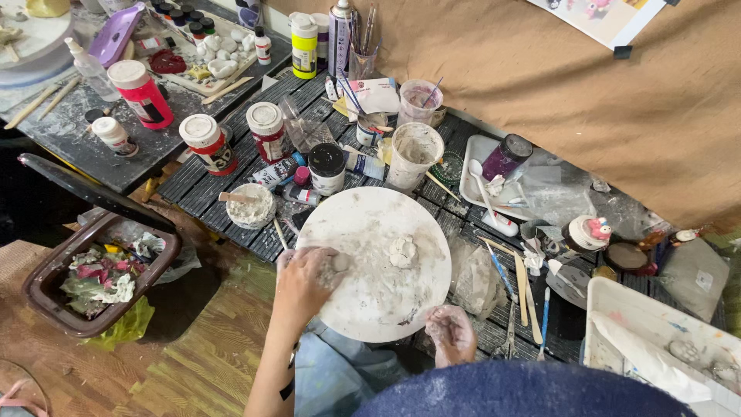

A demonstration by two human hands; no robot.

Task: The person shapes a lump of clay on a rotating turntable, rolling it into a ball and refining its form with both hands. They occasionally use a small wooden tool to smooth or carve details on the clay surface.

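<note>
A round white board (363, 309) smeared with clay lies on the dark slatted table. My left hand (305, 282) rests on the board's left edge, its fingers curled over a small grey clay ball (340, 262). A crumpled lump of pale clay (402, 251) sits near the board's middle, apart from both hands. My right hand (451, 333), coated in clay, is curled into a fist at the board's lower right edge; what is inside it is hidden.
Paint bottles (208, 144), a black-lidded jar (326, 167), cups (413, 154) and a small clay-filled bowl (251, 206) crowd the table behind the board. Modelling tools (525, 289) lie to the right by a white tray (648, 324). A brown waste bin (96, 274) stands on the floor at left.
</note>
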